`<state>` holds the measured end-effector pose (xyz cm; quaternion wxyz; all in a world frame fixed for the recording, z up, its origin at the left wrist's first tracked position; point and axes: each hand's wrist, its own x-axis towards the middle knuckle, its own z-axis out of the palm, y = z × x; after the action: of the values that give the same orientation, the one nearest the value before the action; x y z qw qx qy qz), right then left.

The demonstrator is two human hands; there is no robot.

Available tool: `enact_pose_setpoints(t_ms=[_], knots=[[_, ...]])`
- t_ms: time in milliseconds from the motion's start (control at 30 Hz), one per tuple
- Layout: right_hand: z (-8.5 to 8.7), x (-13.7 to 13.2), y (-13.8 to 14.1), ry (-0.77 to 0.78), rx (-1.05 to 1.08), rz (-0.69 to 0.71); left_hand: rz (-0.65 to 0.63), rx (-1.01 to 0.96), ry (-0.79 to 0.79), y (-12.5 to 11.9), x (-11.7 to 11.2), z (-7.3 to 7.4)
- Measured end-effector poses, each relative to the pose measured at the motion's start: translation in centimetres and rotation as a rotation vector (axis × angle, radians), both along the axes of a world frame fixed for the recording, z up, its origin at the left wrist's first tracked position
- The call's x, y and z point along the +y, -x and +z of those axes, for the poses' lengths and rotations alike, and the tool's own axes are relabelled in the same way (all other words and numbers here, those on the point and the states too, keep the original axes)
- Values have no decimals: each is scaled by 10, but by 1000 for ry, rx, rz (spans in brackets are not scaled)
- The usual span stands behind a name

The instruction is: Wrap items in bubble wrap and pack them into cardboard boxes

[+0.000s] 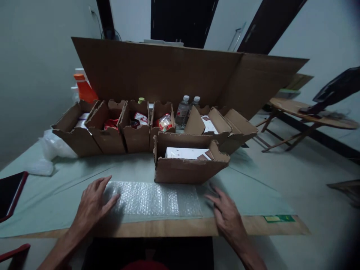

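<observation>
A flat strip of clear bubble wrap (157, 199) lies along the front of the table, between my two hands. My left hand (97, 198) is at its left end, fingers spread, with the thumb over the edge of the wrap. Off the right end is my right hand (223, 206), its fingers apart and slightly blurred, with nothing in them. Just behind the wrap stands a cardboard bin (188, 171) holding a white box (185, 153) with brown marks.
Behind are several cardboard bins (108, 140) with packets, two clear bottles (182, 110) and a tall cardboard panel (168, 71). Crumpled bubble wrap (56, 148) lies at left, near a dark red-edged object (12, 195). A green label (279, 218) sits on the front edge.
</observation>
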<state>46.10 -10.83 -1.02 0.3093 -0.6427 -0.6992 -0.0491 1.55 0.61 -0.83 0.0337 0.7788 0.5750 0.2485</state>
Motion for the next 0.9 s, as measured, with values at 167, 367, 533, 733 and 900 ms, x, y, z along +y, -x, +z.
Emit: enact_pose_setpoints(t_ms=[167,367,533,733,900], knots=[[14,32,-16,36,382,-201,-273,-329,122,-80,16,15],[12,61,-11,189,574,-198,-429,-551,224,-166,13,2],[10,38,-29,127,578,-271,-497,-616,218,-187,-5,-2],[12,71,-45,91,632,-274,-519,-594,254,-212,28,1],[10,53,-45,-26,566,-392,-446,-415,186,-153,41,4]])
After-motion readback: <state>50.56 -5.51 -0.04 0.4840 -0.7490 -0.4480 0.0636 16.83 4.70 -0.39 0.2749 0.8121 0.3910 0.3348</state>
